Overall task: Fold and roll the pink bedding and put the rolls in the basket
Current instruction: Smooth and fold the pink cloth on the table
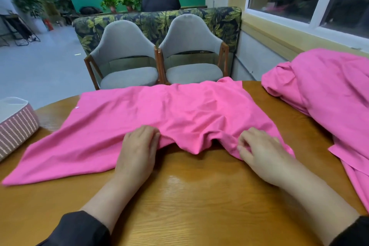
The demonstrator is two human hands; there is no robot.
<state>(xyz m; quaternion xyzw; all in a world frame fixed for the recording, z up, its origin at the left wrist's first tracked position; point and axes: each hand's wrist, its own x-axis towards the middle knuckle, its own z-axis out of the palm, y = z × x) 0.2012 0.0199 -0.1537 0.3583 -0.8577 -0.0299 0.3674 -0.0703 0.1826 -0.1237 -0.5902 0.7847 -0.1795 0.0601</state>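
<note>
**Both hands on the near hem of the pink sheet**

The left hand [137,146] lies palm down on the near edge of the pink sheet [159,110], its fingers curling at the tips into a ridge of bunched cloth; whether they truly pinch it or only press it I cannot tell. The right hand [259,150] rests on the same edge at about 3 o'clock from the left, fingers bent and spread a little, thumb and forefinger touching a gathered fold. Between the two hands the hem humps up into a loose tuck that hangs toward the viewer.

The sheet spreads from the hands toward 12 o'clock, across the round wooden table [189,195], with one long corner trailing off toward 9 o'clock and its far edge drooping over the table's rim. It is wrinkled, not yet rolled.

At 9 o'clock from the hands, at the table's left edge, stands the basket [18,126], pink-and-white woven with a pale lining, near the sheet's corner but apart from it. At 2 o'clock a second heap of pink bedding [323,90] lies piled, its lower flap running down the right side of the table. Beyond the table, at 12 o'clock, two grey chairs [127,60] stand side by side before a leaf-patterned sofa [159,22], and a person [159,0] in dark clothes sits behind it, back turned.
</note>
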